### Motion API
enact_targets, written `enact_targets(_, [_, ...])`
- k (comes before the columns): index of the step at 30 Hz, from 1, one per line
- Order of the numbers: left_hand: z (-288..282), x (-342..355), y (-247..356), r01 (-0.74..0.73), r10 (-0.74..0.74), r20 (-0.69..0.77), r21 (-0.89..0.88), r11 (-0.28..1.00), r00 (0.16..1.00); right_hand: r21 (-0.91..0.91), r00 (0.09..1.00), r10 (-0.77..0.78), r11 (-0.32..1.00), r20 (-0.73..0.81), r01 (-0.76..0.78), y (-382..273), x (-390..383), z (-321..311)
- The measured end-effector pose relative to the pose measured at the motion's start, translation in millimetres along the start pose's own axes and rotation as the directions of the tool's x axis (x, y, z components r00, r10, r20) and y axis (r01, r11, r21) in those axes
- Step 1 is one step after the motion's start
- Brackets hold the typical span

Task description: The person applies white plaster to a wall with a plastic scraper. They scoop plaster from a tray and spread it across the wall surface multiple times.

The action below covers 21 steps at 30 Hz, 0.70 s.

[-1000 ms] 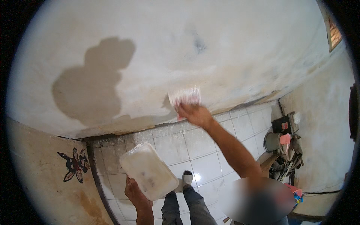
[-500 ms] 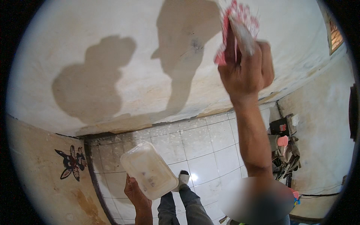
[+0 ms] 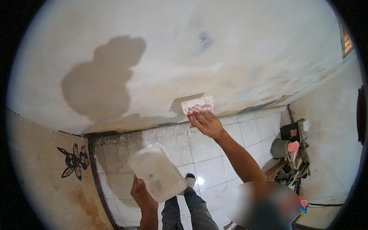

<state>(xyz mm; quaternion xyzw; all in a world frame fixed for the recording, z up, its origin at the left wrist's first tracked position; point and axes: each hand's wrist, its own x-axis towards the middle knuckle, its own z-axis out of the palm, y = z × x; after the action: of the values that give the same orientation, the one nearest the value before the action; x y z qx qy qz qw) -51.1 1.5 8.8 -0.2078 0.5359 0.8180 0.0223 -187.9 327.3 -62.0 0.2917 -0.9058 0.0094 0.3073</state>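
My left hand [image 3: 145, 194] grips the near left edge of a whitish rectangular tub [image 3: 159, 174] with rounded corners, thumb over its rim. Pale smears and a few darker spots show inside the tub. Out ahead, my right hand [image 3: 207, 124] is closed round a flat red-and-white pad [image 3: 197, 105]. Its white end faces the lower part of the wall [image 3: 161, 86], and its red part lies by my fingers. Whether the pad touches the wall, I cannot tell. The pad's exact kind is not clear, and my fingers hide part of it.
White floor tiles [image 3: 207, 149], specked near the wall, lie below. At the right stand a dark bucket [image 3: 280, 148], a pink dipper [image 3: 293, 146] and a heap of dark items [image 3: 303, 165]. A dark rabbit-like drawing [image 3: 73, 161] marks the left wall. A blurred patch covers the lower right.
My right hand has come down from high on the wall, leftward to near its foot, still holding the pad. The tub in my left hand has shifted slightly right.
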Motion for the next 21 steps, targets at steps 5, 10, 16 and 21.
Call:
enact_targets(5, [6.0,11.1,-8.6,-0.036,0.036,0.034,0.000,0.999,0.999,0.330,0.728,0.686,0.690,-0.012,-0.645,-68.1,10.1,-80.8])
enact_targets(10, [38.1,27.6,-17.5,-0.051,0.050,0.052,0.022,0.998,0.997,0.901,0.226,0.969,0.010,0.098,-0.434,-80.8,47.7,-155.6])
enact_targets(16, [84.3,49.0,-13.2,-0.125,0.109,0.141,0.110,0.986,0.984,0.885,0.266,0.919,-0.152,0.290,-0.439,-80.8,60.6,-173.3])
enact_targets(21, [106.7,59.7,-22.7,-0.276,0.265,0.243,0.013,0.961,0.933,0.606,0.401,0.839,0.111,0.368,-0.788,-74.6,64.6,-164.3])
